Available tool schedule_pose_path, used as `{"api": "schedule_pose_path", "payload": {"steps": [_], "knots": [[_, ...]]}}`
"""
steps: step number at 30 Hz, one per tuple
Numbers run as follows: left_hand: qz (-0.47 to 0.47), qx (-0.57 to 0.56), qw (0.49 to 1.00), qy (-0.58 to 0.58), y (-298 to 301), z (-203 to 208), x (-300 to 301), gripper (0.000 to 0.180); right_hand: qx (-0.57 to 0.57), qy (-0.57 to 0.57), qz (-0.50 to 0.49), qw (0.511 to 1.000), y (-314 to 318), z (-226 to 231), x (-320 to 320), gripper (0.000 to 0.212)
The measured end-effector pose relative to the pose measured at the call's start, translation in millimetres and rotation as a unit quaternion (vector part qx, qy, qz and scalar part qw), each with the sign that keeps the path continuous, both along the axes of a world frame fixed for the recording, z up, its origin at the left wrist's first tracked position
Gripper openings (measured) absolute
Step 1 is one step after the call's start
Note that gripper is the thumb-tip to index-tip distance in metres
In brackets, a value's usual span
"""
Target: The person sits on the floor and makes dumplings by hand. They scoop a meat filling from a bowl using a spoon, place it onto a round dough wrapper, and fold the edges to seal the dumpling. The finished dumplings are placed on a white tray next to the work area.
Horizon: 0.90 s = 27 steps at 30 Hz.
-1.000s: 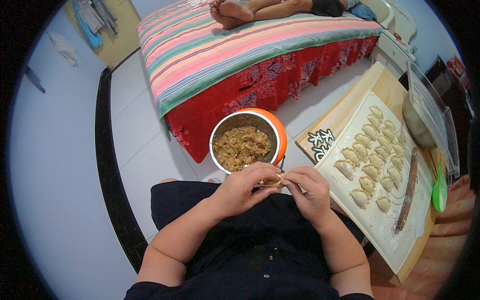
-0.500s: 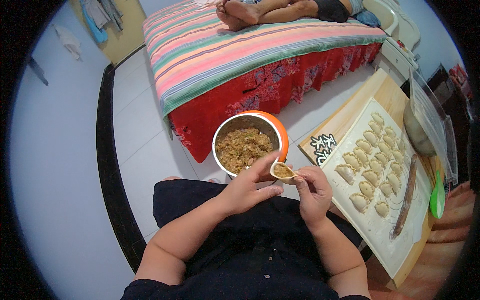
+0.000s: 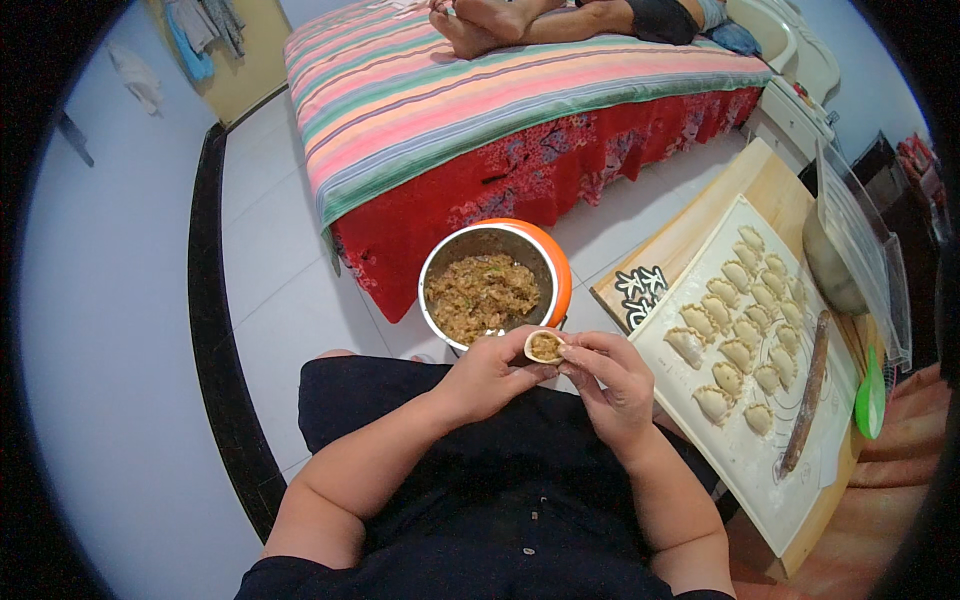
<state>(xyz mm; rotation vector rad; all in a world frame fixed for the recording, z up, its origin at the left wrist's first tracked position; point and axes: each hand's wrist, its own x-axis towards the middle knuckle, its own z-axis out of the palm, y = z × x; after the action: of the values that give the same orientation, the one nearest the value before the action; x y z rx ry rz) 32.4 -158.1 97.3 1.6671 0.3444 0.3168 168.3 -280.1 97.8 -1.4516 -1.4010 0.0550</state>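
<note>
A round dumpling wrapper [image 3: 545, 347] with brownish filling inside is held in front of my body, its rim curved up and its top open. My left hand [image 3: 488, 378] grips it from the left side. The fingertips of my right hand [image 3: 612, 386] pinch its right edge. Just beyond my hands stands an orange pot [image 3: 563, 275] with a white rim, holding a mass of chopped filling [image 3: 482, 296]. To my right, several folded dumplings [image 3: 738, 354] with crimped edges lie in rows on a floured white mat [image 3: 790, 515].
A brown rolling pin [image 3: 806, 395] rests on the mat, over a wooden board [image 3: 782, 185]. Right of it are a green spoon [image 3: 870, 400], a metal bowl [image 3: 832, 265] and a clear plastic cover [image 3: 868, 240]. Ahead, a person's legs [image 3: 560, 20] lie on a striped bed [image 3: 520, 95].
The wrapper has shifted slightly left and nearer me, its opening now facing up more. My left fingers have come in around it, and my right hand has moved left with it.
</note>
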Motion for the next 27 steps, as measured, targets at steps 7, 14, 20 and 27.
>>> {"api": "schedule_pose_path", "payload": {"steps": [7,14,20,27], "knots": [[-0.037,-0.005,0.998,0.050,1.9,3.9,-1.5,0.037,-0.016,-0.081,-0.004,0.997,-2.4,4.5,1.2,0.023],[-0.060,-0.027,0.997,0.032,2.3,-2.7,-1.9,0.037,-0.027,-0.055,-0.006,0.998,-3.8,6.7,0.9,0.022],[-0.049,-0.079,0.996,-0.009,-1.5,-4.0,0.4,0.043,-0.012,-0.013,-0.018,1.000,-6.3,9.2,-1.5,0.022],[-0.024,-0.046,0.994,-0.101,-4.2,-12.8,-2.6,0.037,-0.036,0.098,-0.045,0.994,-8.6,6.7,-1.9,0.022]]}}
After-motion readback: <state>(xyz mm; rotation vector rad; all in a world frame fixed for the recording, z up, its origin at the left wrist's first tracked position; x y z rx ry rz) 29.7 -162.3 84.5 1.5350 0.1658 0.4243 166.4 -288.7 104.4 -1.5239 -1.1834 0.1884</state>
